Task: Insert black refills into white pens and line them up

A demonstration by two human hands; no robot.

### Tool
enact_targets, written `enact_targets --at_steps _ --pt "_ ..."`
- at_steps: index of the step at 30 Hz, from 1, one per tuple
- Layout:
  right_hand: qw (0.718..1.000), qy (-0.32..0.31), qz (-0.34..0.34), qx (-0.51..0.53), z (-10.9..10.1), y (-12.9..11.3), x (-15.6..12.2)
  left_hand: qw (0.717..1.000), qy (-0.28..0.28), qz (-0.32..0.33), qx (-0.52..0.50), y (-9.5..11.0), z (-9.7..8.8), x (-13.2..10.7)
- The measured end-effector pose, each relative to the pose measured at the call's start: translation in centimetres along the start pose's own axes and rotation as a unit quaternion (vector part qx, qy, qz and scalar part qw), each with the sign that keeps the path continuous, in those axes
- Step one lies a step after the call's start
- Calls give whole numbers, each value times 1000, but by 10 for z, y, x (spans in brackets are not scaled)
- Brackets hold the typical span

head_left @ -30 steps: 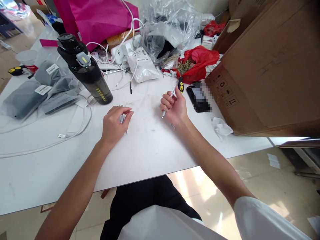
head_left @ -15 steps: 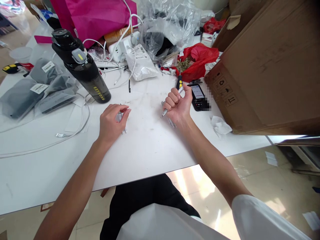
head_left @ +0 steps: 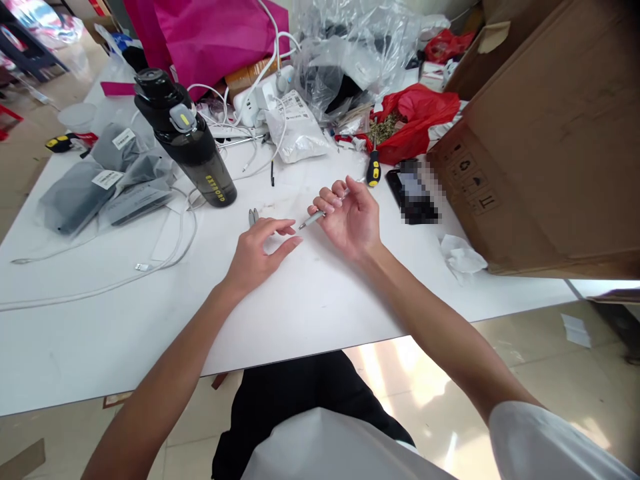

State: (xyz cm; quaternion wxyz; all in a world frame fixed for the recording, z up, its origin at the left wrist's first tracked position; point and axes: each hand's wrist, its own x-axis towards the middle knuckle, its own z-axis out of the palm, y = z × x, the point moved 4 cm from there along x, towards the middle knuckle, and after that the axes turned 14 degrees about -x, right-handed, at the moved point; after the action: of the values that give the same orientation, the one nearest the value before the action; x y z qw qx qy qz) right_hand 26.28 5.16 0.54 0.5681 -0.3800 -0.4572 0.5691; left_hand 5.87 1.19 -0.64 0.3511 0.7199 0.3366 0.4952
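In my right hand (head_left: 350, 220) is a slim pen (head_left: 313, 219) with a grey front part, held between the fingers and thumb, palm turned up. Its pointed tip faces left, toward my left hand (head_left: 263, 253). That hand is open, thumb and fingers apart around a gap close to the tip, and holds nothing visible. Just behind the left knuckles, the grey ends of two slim pen-like pieces (head_left: 253, 217) stick out on the white table (head_left: 300, 307); the rest of them is hidden by the hand.
A dark bottle (head_left: 200, 153) stands left of centre, beside bagged items (head_left: 80, 193) and white cables (head_left: 165, 260). Behind lie a white parcel (head_left: 300, 130) and a screwdriver (head_left: 373, 170). A phone (head_left: 405, 190), crumpled tissue (head_left: 463, 257) and large cardboard box (head_left: 550, 147) are at right.
My left hand has moved right, toward the pen tip, its thumb and fingers spreading. My right hand has loosened from a fist and turned palm up, with the pen still in it.
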Motion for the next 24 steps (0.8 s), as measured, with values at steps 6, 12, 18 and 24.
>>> enact_targets --at_steps 6,12,18,24 --pt "994 -37 32 93 18 14 -10 998 38 -57 -12 -1 0 -2" --pt "999 -15 -4 -43 1 20 1 989 128 -77 -20 -7 -23 6" --pt "963 -29 -115 -240 -11 18 7 972 183 -79 -121 -22 -37 11" --pt "933 -143 -85 -318 -7 24 2 971 171 -63 -156 -22 -47 14"
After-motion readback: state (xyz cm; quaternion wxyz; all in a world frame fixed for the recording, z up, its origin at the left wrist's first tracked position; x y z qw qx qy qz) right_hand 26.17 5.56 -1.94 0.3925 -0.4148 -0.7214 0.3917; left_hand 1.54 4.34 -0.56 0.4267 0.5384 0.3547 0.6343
